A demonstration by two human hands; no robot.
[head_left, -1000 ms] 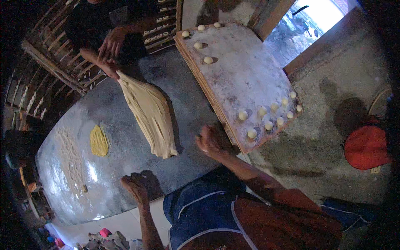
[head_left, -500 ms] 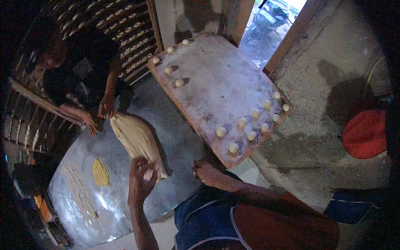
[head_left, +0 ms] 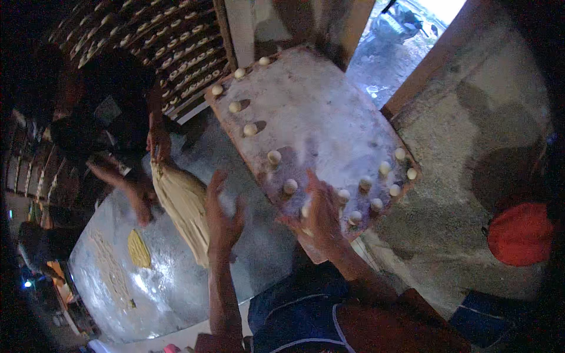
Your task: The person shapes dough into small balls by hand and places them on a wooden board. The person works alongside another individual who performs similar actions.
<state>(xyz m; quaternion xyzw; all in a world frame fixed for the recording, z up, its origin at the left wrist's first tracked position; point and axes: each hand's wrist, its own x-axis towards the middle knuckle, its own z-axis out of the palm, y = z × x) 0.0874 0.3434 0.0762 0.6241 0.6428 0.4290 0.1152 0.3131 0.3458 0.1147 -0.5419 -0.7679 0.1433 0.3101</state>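
My left hand [head_left: 225,215] is open, thumb and fingers apart, beside the right edge of a long folded sheet of pale dough [head_left: 179,206] on the dark worktable [head_left: 253,273]. My right hand [head_left: 318,215] is over the near end of a flour-dusted board [head_left: 318,106], its blurred fingers apart among small round dough balls [head_left: 290,186]. Whether it touches one I cannot tell. A co-worker's hand [head_left: 158,144] is at the far end of the long dough; their other hand [head_left: 140,203] is lower, left of it.
A small yellow dough piece [head_left: 140,248] and pale smears [head_left: 109,265] lie on the table. The co-worker [head_left: 94,100] stands before slatted racks [head_left: 188,53] of dough pieces. A doorway [head_left: 400,47] opens at back right; a red round object [head_left: 518,235] sits at right.
Both my hands have moved upward, the right from the table onto the board. More balls show along the board's near left edge. The co-worker's lower hand has moved downward.
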